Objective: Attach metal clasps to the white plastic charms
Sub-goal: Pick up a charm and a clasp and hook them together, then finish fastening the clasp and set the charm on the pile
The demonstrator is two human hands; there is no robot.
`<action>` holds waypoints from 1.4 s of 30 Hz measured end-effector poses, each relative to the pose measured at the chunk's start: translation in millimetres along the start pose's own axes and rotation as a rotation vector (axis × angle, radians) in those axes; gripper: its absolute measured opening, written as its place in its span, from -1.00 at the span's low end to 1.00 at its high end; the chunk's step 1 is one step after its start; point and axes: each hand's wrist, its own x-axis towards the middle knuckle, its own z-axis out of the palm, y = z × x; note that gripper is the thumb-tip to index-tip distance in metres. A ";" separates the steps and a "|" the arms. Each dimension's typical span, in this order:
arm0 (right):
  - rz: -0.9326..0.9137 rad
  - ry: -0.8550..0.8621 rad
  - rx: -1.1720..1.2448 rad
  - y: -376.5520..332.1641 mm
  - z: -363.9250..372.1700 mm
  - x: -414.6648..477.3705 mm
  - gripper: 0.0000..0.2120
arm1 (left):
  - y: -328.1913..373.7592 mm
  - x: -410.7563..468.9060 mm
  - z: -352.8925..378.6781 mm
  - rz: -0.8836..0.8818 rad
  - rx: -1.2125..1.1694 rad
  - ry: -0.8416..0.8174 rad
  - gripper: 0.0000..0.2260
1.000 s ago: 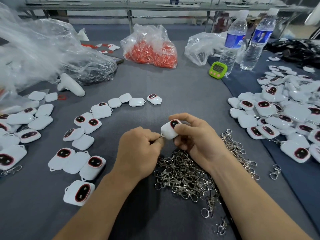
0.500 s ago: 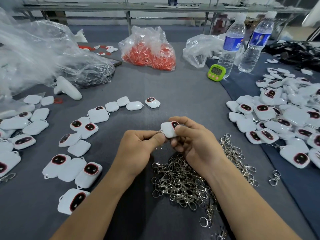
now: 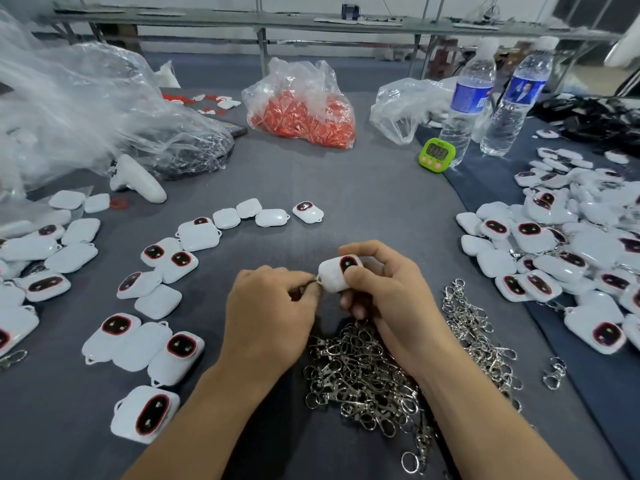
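Observation:
My right hand grips a white plastic charm with a dark, red-rimmed oval face, held just above the table's middle. My left hand pinches a small metal clasp against the charm's loop at its left edge; the fingers hide most of the clasp. A heap of loose metal clasps lies on the grey cloth directly beneath both hands and trails off to the right. Several bare charms lie scattered at the left.
A pile of charms covers the right side. At the back stand a bag of orange parts, two water bottles, a green timer and crumpled clear plastic bags. A white handle-shaped device lies left.
Both hands stay together at the charm. My left fingers have shifted slightly at the loop and the charm has tilted a little in my right hand.

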 end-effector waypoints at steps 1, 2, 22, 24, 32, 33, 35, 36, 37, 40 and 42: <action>0.012 0.013 0.026 -0.8 -1.4 0.7 -0.76 | 1.6 1.1 -1.7 -0.055 -0.107 0.019 -0.91; 0.025 0.021 0.037 -1.7 -3.1 1.3 -0.74 | 2.6 2.0 -2.9 -0.114 -0.216 0.034 -0.97; 0.003 0.060 0.801 -30.0 -62.1 0.9 -0.59 | 2.1 2.4 -6.0 -0.273 -0.244 0.058 -0.85; 0.045 0.124 0.637 -25.4 -54.1 4.1 -0.59 | 1.6 1.5 -5.4 -0.223 -0.118 0.079 -0.87; 0.003 0.063 0.169 -17.9 -35.9 1.8 -0.78 | -31.3 4.9 -16.9 -0.334 0.321 -0.005 -0.44; 0.002 0.057 0.137 -16.9 -34.4 1.7 -0.76 | -33.8 4.3 -17.6 -0.357 0.361 -0.058 -0.39; 0.001 0.039 0.065 -15.3 -31.1 0.6 -0.74 | -34.4 3.3 -18.3 -0.366 0.427 -0.139 -0.38; -0.001 0.027 0.026 -14.1 -29.3 0.2 -0.75 | -32.9 3.4 -18.3 -0.364 0.437 -0.158 -0.40; -0.003 0.011 -0.013 -12.9 -27.0 -0.5 -0.76 | -31.7 3.7 -18.2 -0.357 0.409 -0.154 -0.42; -0.011 -0.039 -0.104 -9.2 -20.7 -2.5 -0.82 | -25.0 2.9 -18.1 -0.272 0.208 -0.048 -0.50; -0.026 -0.055 -0.160 -7.7 -19.1 -3.2 -0.77 | -25.1 3.4 -15.7 -0.197 0.207 0.024 -0.50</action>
